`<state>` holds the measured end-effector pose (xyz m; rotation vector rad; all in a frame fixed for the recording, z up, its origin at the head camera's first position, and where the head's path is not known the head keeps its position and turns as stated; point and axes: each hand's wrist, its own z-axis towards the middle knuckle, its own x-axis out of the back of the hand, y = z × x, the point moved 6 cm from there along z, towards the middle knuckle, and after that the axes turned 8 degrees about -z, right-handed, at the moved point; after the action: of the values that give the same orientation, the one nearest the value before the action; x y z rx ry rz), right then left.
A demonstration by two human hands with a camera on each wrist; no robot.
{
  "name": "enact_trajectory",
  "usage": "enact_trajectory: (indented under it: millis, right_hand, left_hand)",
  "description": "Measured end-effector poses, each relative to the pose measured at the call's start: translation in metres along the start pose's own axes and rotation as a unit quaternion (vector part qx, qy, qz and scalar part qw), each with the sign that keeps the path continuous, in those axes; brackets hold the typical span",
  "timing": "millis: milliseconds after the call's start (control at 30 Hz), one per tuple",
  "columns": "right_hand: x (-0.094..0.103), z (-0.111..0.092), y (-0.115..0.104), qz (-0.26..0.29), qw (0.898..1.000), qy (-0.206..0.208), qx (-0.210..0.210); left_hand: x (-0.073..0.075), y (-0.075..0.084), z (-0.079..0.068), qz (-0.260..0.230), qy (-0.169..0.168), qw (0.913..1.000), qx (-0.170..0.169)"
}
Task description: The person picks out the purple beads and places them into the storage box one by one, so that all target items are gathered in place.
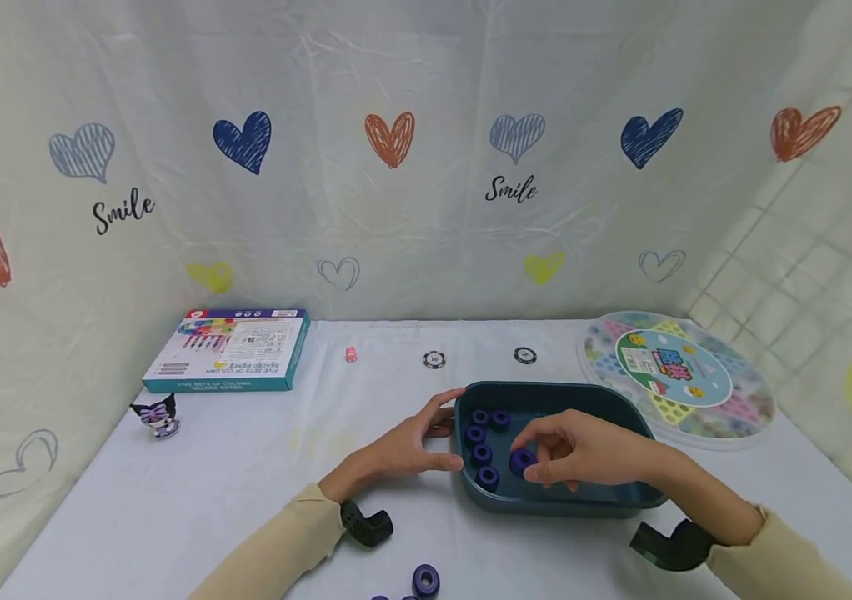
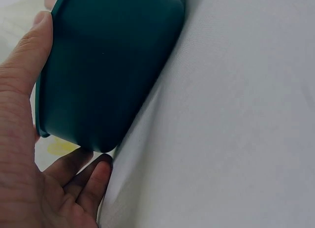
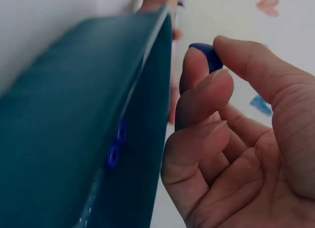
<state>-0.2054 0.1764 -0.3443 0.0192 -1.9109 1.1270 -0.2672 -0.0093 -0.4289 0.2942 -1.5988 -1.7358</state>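
A dark teal tub stands on the white cloth, with several purple rings lined along its left end. My left hand grips that end; in the left wrist view the thumb lies along the tub's rim and the fingers bend round its corner. Over the inside of the tub, my right hand pinches a purple ring between thumb and index finger. The right wrist view shows this ring at the fingertips, above the rim, its hole turned away.
More purple rings lie at the near edge. Behind are a pink figure and two chips. A flat box and a black-and-purple figurine sit at left. Beyond the tub's right side lies a round game board.
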Motion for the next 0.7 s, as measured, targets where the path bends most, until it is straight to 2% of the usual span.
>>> enact_trajectory:
  millis: [400,700]
  right_hand:
    - [0.032,0.022,0.036,-0.024,0.997,0.038,-0.055]
    - [0.043,0.033,0.059,-0.047,0.994,0.052,-0.082]
  left_hand:
    - [-0.001,-0.002,0.001,-0.002,-0.004,1.0,-0.005]
    - [0.0,0.0,0.0,0.001,-0.003,1.0,-0.007]
